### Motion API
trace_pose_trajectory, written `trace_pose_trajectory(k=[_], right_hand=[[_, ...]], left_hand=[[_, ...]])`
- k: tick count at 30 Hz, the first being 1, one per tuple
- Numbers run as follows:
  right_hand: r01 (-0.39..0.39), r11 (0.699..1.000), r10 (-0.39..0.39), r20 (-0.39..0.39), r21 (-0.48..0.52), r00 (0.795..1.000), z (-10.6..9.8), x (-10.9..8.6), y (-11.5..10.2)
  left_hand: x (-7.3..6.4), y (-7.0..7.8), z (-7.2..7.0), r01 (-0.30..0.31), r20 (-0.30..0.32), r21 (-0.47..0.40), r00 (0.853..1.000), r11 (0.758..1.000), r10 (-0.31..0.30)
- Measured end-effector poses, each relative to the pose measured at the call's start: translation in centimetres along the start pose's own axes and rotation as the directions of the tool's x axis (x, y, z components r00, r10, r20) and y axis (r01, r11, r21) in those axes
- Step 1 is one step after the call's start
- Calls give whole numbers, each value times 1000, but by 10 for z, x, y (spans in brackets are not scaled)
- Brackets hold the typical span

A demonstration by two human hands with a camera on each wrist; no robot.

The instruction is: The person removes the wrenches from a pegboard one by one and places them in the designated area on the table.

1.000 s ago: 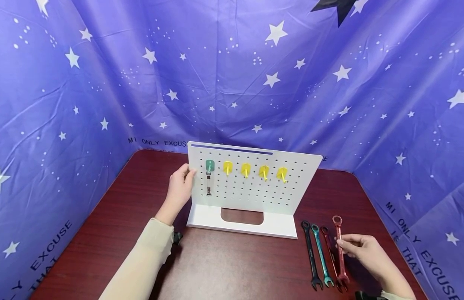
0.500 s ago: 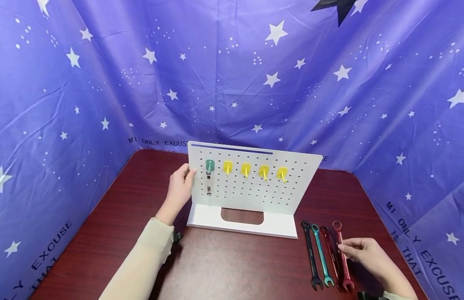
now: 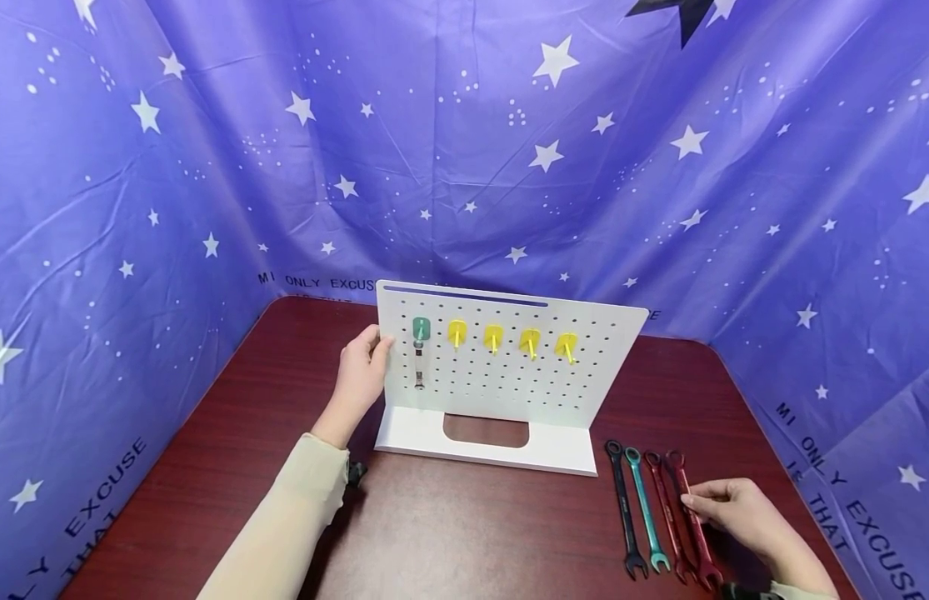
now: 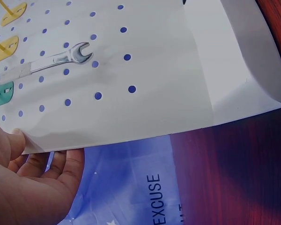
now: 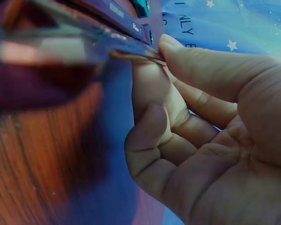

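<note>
My left hand [image 3: 362, 367] grips the left edge of a white pegboard [image 3: 501, 392], thumb on the front and fingers behind, as the left wrist view shows. A small silver wrench [image 4: 61, 60] hangs from the board's green hook [image 3: 422, 329]. At the lower right, my right hand [image 3: 741, 512] pinches the shaft of a red combination wrench [image 3: 698, 537] between thumb and index finger. This wrench lies close along the right side of a second red wrench [image 3: 666, 508]. Left of those are a teal wrench [image 3: 646, 508] and a black wrench [image 3: 625, 508], roughly parallel.
Several yellow hooks [image 3: 493, 337] line the board to the right of the green one, with nothing on them. The board's white base [image 3: 412, 433] stands on a dark red wooden table [image 3: 464, 533]. A purple star-patterned curtain [image 3: 434, 167] surrounds the table's back and sides.
The right hand has brought the red wrench down toward the near side of the table, beside the other wrenches. The left hand keeps its hold on the pegboard.
</note>
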State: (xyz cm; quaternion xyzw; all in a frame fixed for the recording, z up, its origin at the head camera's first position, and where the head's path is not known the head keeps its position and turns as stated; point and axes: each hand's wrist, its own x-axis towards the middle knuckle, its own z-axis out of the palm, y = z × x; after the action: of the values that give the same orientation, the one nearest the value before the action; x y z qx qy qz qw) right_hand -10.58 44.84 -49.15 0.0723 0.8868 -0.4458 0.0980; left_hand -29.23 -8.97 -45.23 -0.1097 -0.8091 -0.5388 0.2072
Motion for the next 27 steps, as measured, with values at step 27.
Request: trace_pose_trajectory(k=[27], right_hand=[[-127, 973, 101, -137, -192, 985, 4, 5, 0]], left_hand=[[-1, 1, 0, -20, -12, -6, 1000, 1000, 20]])
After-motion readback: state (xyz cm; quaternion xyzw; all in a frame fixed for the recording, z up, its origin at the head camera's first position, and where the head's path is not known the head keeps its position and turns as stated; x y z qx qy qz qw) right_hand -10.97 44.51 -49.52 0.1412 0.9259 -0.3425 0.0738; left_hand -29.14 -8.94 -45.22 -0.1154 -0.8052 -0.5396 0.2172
